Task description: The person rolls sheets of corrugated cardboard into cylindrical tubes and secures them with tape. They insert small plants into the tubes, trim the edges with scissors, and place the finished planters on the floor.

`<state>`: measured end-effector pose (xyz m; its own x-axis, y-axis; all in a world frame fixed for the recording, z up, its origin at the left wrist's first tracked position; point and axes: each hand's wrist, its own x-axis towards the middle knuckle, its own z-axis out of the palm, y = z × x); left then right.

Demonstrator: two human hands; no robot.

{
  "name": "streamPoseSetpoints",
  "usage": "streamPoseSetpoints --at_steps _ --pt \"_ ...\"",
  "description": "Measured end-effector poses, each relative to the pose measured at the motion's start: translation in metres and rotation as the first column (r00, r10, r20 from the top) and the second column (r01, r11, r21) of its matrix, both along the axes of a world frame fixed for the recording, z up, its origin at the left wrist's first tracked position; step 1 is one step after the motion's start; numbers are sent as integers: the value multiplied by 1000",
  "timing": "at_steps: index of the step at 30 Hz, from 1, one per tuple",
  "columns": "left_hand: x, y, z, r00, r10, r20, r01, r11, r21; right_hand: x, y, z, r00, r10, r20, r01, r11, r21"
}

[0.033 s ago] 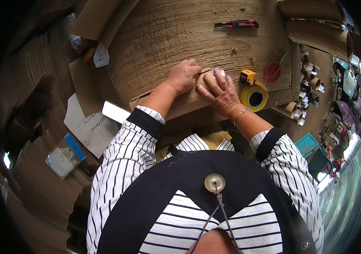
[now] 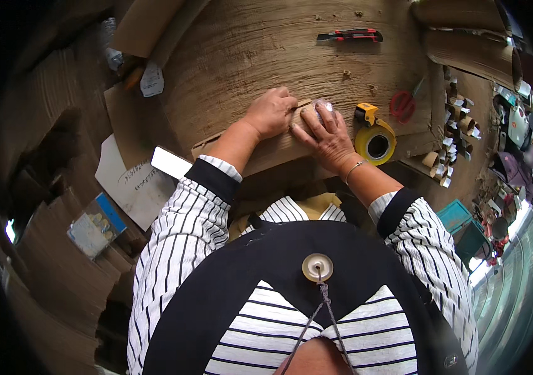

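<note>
Near the front edge of the wooden worktable, both my hands are at a small piece of brown cardboard (image 2: 303, 115). My left hand (image 2: 271, 114) has its fingers curled at the cardboard's left end; their tips are hidden. My right hand (image 2: 327, 139) presses over the piece from the right, fingers slightly apart and bent round it. A shiny clear plastic bit (image 2: 323, 104) shows at the fingertips. Just right of this hand lies a yellow tape dispenser (image 2: 376, 139) with a roll of tape. A long cardboard strip (image 2: 279, 154) runs under my wrists.
A red and black box cutter (image 2: 350, 35) and red-handled scissors (image 2: 402, 107) lie farther off. Several short cardboard tubes (image 2: 460, 125) stand at the right. A white phone-like slab (image 2: 171, 163), a marked white sheet (image 2: 130, 181) and a blue-topped packet (image 2: 97, 226) are at the left.
</note>
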<state>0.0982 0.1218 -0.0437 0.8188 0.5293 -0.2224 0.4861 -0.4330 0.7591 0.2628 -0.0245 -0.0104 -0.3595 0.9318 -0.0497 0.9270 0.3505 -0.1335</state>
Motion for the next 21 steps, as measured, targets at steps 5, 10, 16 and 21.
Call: streamPoseSetpoints --at_steps 5,10,16,21 --pt "-8 -20 34 989 -83 -121 89 995 44 -2 -19 -9 1000 -17 1 17 999 49" --pt "1 -65 54 968 95 -231 -56 984 169 20 -32 21 941 -77 -330 77 997 -14" --pt "1 -120 65 951 192 -244 -100 934 344 128 -110 4 656 -755 1 754 655 -52" --pt "1 -139 63 948 232 -219 -119 893 434 150 -81 -9 607 -763 223 762 478 -436"
